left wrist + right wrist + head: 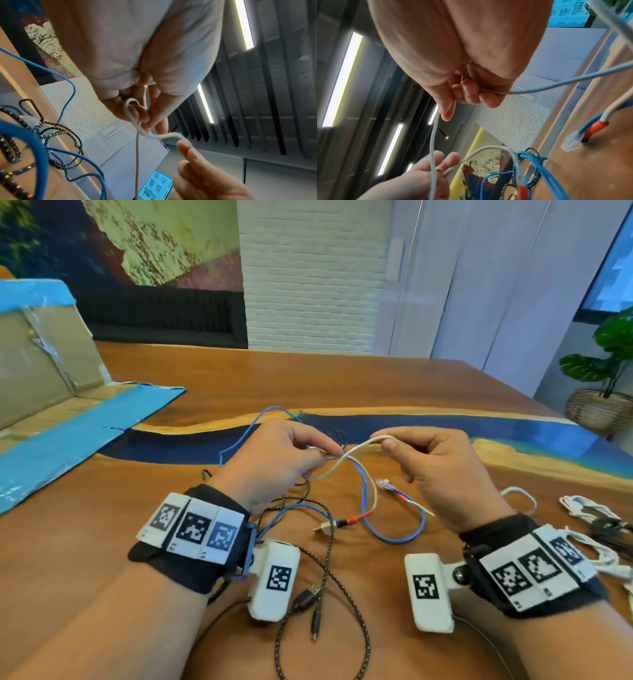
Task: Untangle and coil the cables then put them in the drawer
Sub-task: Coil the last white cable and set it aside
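Both hands are raised over a wooden table. My left hand pinches a white cable, which loops round its fingertips. My right hand pinches the same white cable further along, holding a bend of it. Below them lies a tangle: a blue network cable with a clear plug and red sleeves, and a black braided USB cable. No drawer is in view.
An opened cardboard box with blue tape lies at the left. Coiled white and black cables sit at the right edge of the table. A potted plant stands beyond the table's right corner.
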`<state>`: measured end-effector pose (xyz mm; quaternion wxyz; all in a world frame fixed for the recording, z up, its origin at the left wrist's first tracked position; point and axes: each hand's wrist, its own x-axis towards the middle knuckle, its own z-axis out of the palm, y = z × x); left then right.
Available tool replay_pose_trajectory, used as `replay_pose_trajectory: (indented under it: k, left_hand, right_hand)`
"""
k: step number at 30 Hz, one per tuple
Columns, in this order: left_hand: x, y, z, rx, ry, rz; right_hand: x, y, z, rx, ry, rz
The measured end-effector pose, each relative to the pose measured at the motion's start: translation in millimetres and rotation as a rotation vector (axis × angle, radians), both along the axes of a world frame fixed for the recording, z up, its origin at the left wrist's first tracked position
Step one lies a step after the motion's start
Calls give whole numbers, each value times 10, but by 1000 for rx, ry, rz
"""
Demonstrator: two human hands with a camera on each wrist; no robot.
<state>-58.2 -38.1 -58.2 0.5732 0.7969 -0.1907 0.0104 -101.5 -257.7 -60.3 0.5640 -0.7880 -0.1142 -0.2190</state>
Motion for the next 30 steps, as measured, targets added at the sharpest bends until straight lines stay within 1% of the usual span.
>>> replay_pose_trajectory:
  k: [2,4,6,8,10,12,13,14,15,17,19,22,23,24,25,28,30]
  left_hand:
    - [29,-2,-35,62,-5,61]
    - [3,5,-17,59,8,99]
    - [-42,18,50,22,22,62]
    - [-76,29,88,-27,11,13]
    - [-81,29,108,-144,11,-36]
    - [-100,40,136,-325,91,-92]
    - [-107,49,149,-372,116,-102]
    - [-118,57,163,-359,114,-86]
    - [-119,59,162,-298,82,-57]
    - [-121,38,147,-95,-34,-6]
    - [-127,-6,119,59,-134,8]
    - [-161,-46,103,106,-172,-31]
    - [-155,-46,92,118,-184,-37]
    - [-144,-39,86,131,-188,-36]
    - [-132,-25,81,138,-174,-33]
    - [-114,41,120,101,-66,-43]
    - [-99,105,154,18,1,-43]
  right_hand:
    - [20,-32,0,110,-8,27]
    - [20,-62,42,224,-18,56]
    - [32,-98,76,302,-10,36]
    - [57,-158,86,353,7,-28]
    - [88,-226,61,332,28,-103]
    - [98,-280,51,181,91,-148]
    - [78,-282,76,79,145,-145]
    - [51,-276,94,-31,202,-135]
    - [24,-256,105,-135,236,-130]
    - [-43,-188,135,-261,220,-119]
    - [-96,-92,143,-286,163,-35]
    - [-131,91,63,-256,146,183]
    - [-119,139,26,-244,138,222]
    - [-101,177,-2,-214,108,227]
    - [-84,204,-17,-125,79,224]
    - [-16,134,-1,284,67,168]
    - [4,31,45,420,92,114]
